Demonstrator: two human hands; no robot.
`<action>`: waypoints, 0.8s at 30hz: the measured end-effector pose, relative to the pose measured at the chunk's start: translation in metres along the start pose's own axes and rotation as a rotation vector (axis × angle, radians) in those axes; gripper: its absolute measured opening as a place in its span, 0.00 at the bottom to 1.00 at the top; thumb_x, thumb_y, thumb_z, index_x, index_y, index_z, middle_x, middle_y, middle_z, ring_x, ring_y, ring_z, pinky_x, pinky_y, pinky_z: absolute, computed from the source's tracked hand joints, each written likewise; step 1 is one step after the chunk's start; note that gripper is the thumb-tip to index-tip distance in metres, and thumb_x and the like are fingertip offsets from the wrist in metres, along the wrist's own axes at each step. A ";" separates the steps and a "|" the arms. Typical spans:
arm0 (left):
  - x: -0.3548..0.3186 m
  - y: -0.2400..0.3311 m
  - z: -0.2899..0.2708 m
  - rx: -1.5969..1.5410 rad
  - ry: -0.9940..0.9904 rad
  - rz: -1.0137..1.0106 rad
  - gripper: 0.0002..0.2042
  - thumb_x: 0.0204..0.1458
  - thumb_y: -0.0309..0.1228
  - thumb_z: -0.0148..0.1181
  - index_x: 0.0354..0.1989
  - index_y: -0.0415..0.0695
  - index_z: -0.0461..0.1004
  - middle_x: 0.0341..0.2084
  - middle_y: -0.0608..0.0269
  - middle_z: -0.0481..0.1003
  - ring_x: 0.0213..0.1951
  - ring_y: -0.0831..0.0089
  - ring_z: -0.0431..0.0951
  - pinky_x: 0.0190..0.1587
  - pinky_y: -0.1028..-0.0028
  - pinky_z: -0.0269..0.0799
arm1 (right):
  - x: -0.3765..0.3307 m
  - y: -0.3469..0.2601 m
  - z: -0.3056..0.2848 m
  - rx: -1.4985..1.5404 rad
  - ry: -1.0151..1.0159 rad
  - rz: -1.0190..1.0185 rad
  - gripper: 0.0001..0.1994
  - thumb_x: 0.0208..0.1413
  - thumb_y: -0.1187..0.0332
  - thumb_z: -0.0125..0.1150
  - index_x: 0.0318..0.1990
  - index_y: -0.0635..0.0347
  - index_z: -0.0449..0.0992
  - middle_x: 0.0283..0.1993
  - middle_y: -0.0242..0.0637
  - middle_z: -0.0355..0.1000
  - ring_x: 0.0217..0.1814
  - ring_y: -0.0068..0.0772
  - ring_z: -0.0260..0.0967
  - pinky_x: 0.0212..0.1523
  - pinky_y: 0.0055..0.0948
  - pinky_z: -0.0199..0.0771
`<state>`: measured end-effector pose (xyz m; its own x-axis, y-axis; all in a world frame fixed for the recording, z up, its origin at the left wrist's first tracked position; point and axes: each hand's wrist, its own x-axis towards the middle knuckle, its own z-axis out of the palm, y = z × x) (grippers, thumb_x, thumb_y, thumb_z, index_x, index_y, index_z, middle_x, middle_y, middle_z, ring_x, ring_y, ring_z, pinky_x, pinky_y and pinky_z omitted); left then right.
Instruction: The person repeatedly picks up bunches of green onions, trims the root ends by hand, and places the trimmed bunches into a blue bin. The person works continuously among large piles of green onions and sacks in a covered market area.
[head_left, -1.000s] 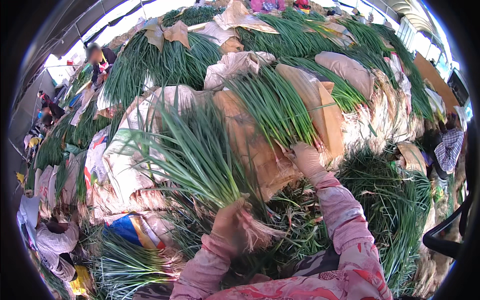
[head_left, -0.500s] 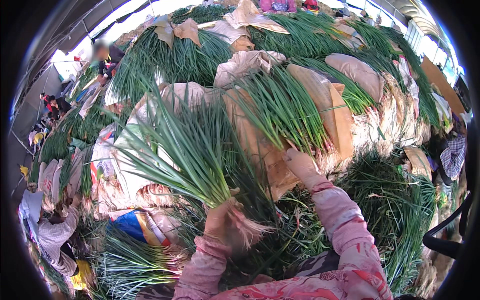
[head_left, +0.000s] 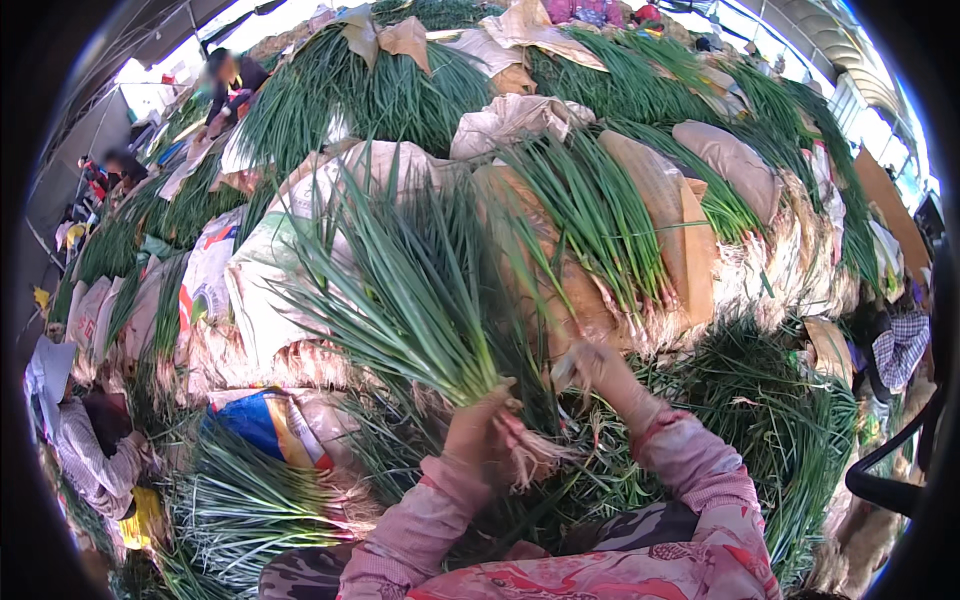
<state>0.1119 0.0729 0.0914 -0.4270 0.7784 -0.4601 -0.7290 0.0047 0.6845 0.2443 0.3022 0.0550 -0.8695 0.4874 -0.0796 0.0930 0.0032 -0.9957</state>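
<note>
Our left hand (head_left: 478, 428) clasps the onion bunch (head_left: 420, 310), probably light, bruisable and best held just above its roots (head_left: 532, 452); we cannot tell whether our blurred right hand (head_left: 605, 380) grips anything.

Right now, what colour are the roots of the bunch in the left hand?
The roots are whitish with a pink tinge; the head view shows them best.

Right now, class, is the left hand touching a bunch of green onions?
Touching: the head view shows the left hand wrapped around the bunch of green onions, above its pale roots.
</note>
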 end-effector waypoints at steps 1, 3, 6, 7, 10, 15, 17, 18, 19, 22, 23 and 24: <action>0.005 -0.008 0.003 -0.016 -0.006 0.015 0.15 0.61 0.36 0.57 0.51 0.39 0.74 0.26 0.58 0.78 0.19 0.72 0.76 0.19 0.77 0.70 | -0.016 0.004 0.020 -0.084 -0.003 -0.042 0.13 0.64 0.60 0.55 0.39 0.60 0.78 0.35 0.48 0.76 0.32 0.45 0.73 0.39 0.35 0.74; 0.014 -0.025 0.002 -0.056 -0.006 0.016 0.13 0.60 0.37 0.57 0.42 0.37 0.77 0.21 0.54 0.80 0.16 0.71 0.77 0.18 0.77 0.69 | -0.033 0.005 0.048 -0.311 -0.123 -0.067 0.17 0.66 0.56 0.52 0.39 0.62 0.77 0.33 0.45 0.75 0.32 0.37 0.72 0.37 0.32 0.73; 0.010 -0.037 -0.001 0.072 0.099 -0.055 0.14 0.58 0.38 0.59 0.33 0.37 0.78 0.19 0.56 0.79 0.15 0.72 0.76 0.17 0.78 0.68 | -0.037 -0.004 0.055 -0.742 -0.340 -0.026 0.20 0.66 0.51 0.51 0.38 0.62 0.77 0.32 0.46 0.76 0.35 0.44 0.75 0.37 0.36 0.73; 0.010 -0.040 -0.002 0.092 0.107 -0.055 0.14 0.58 0.38 0.59 0.32 0.37 0.78 0.18 0.56 0.78 0.14 0.72 0.76 0.17 0.77 0.68 | -0.030 -0.001 0.051 -0.919 -0.391 -0.019 0.20 0.65 0.51 0.52 0.38 0.61 0.77 0.32 0.47 0.75 0.36 0.47 0.75 0.38 0.38 0.73; 0.007 -0.049 -0.002 0.104 0.137 -0.027 0.15 0.58 0.38 0.59 0.30 0.36 0.78 0.17 0.56 0.78 0.13 0.71 0.75 0.15 0.77 0.66 | -0.016 -0.009 0.059 -0.797 -0.212 -0.060 0.21 0.62 0.49 0.55 0.40 0.61 0.78 0.35 0.49 0.76 0.43 0.53 0.75 0.42 0.42 0.73; 0.001 -0.042 0.017 0.092 0.162 -0.030 0.14 0.58 0.36 0.57 0.32 0.34 0.77 0.16 0.55 0.76 0.13 0.70 0.74 0.15 0.77 0.66 | 0.002 0.012 0.062 -0.596 -0.046 -0.210 0.20 0.63 0.53 0.55 0.45 0.63 0.78 0.37 0.43 0.78 0.38 0.46 0.75 0.43 0.39 0.73; -0.002 -0.036 0.014 0.088 0.069 -0.033 0.14 0.58 0.35 0.56 0.33 0.34 0.77 0.15 0.56 0.75 0.14 0.70 0.73 0.17 0.77 0.68 | -0.001 0.018 0.054 -0.036 0.095 0.128 0.20 0.64 0.54 0.55 0.47 0.64 0.78 0.36 0.33 0.78 0.36 0.30 0.73 0.41 0.32 0.73; -0.003 -0.034 0.011 0.079 0.021 -0.034 0.14 0.58 0.35 0.55 0.34 0.33 0.77 0.15 0.57 0.74 0.14 0.71 0.73 0.18 0.76 0.69 | -0.002 0.018 0.048 -0.031 0.024 0.171 0.21 0.65 0.53 0.55 0.49 0.65 0.78 0.38 0.33 0.78 0.37 0.27 0.72 0.42 0.31 0.73; 0.001 -0.034 -0.004 -0.023 -0.102 -0.141 0.16 0.59 0.37 0.56 0.46 0.36 0.77 0.28 0.60 0.79 0.31 0.73 0.80 0.32 0.77 0.76 | -0.003 0.017 0.042 -0.022 -0.049 0.208 0.21 0.65 0.53 0.55 0.51 0.65 0.77 0.39 0.32 0.78 0.38 0.25 0.71 0.42 0.30 0.73; -0.013 -0.031 0.005 0.027 -0.127 -0.171 0.18 0.60 0.38 0.52 0.41 0.33 0.77 0.20 0.59 0.76 0.19 0.72 0.75 0.23 0.77 0.71 | -0.003 0.017 0.043 -0.038 -0.166 0.233 0.21 0.63 0.54 0.59 0.50 0.65 0.75 0.37 0.32 0.75 0.37 0.23 0.68 0.39 0.25 0.69; -0.006 -0.044 -0.004 0.025 -0.201 -0.176 0.19 0.61 0.40 0.50 0.44 0.34 0.77 0.22 0.59 0.77 0.21 0.73 0.75 0.25 0.77 0.72 | -0.001 0.033 0.049 -0.032 -0.126 0.221 0.18 0.63 0.55 0.60 0.44 0.64 0.76 0.31 0.28 0.72 0.32 0.19 0.66 0.32 0.22 0.65; -0.008 -0.045 -0.003 0.033 -0.193 -0.181 0.19 0.61 0.40 0.50 0.44 0.34 0.77 0.22 0.58 0.77 0.21 0.73 0.75 0.25 0.77 0.72 | 0.001 0.036 0.058 -0.023 -0.091 0.208 0.16 0.63 0.56 0.60 0.38 0.63 0.77 0.26 0.24 0.69 0.26 0.15 0.63 0.26 0.19 0.62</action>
<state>0.1464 0.0645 0.0619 -0.1790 0.8685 -0.4623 -0.7647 0.1728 0.6208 0.2184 0.2523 0.0158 -0.8704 0.3991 -0.2883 0.2850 -0.0691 -0.9560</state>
